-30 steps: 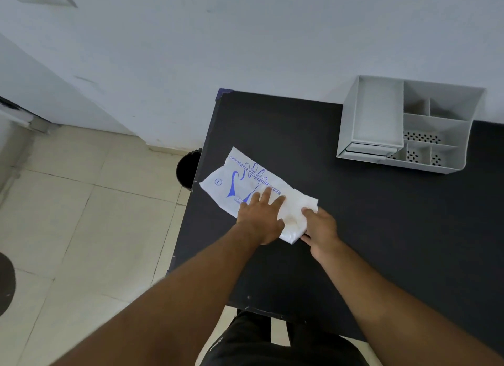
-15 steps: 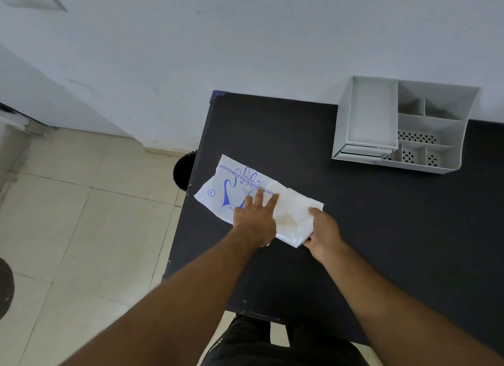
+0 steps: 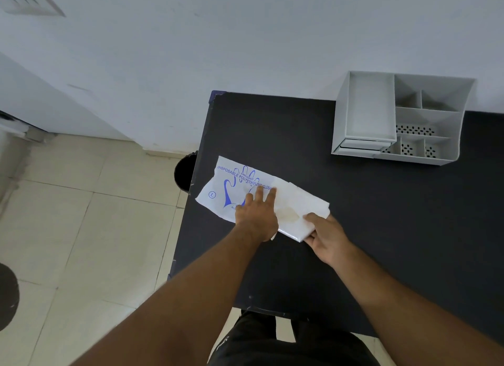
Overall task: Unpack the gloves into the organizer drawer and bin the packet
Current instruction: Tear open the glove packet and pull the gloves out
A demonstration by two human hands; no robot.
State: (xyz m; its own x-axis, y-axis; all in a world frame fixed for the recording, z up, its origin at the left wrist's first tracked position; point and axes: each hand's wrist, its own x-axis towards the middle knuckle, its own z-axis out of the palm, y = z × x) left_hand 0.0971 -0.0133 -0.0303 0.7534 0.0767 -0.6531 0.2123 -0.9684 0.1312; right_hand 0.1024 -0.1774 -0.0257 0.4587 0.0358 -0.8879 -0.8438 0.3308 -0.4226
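1. Head view, the only camera: glove packet [image 3: 240,185] lies flat on the black table [image 3: 381,229] near its left edge, printed face up, with the text "DISPOSABLE POLYETHYLENE GLOVES" and a blue hand outline.
2. Left hand [image 3: 256,215] is laid flat on the packet, palm down, fingers spread over the printed part. Pinning it, not gripping.
3. Right hand [image 3: 324,233] pinches the white stack of gloves [image 3: 302,210] at its right end, thumb on top, fingers underneath. The stack sticks out of the packet's right end; how much is left inside, cannot tell.
4. Grey organizer [image 3: 425,120] sits at the back right of the table against the wall, well apart from the hands. Its drawer [image 3: 368,112] on the left side looks pulled out and empty; the other compartments look empty too.
5. Dark round bin [image 3: 185,172] is on the floor just beside the table's left edge, partly hidden by the tabletop.
6. Progress, judged: early. Gloves partly out of the packet at most. Nothing is in the drawer, and the packet is not binned.
7. Left to do: pull the stack fully free, carry it to the drawer, then drop the empty packet into the bin.
8. Risk: thin film gloves are slippery, so the stack may fan out or shed sheets on the pull.
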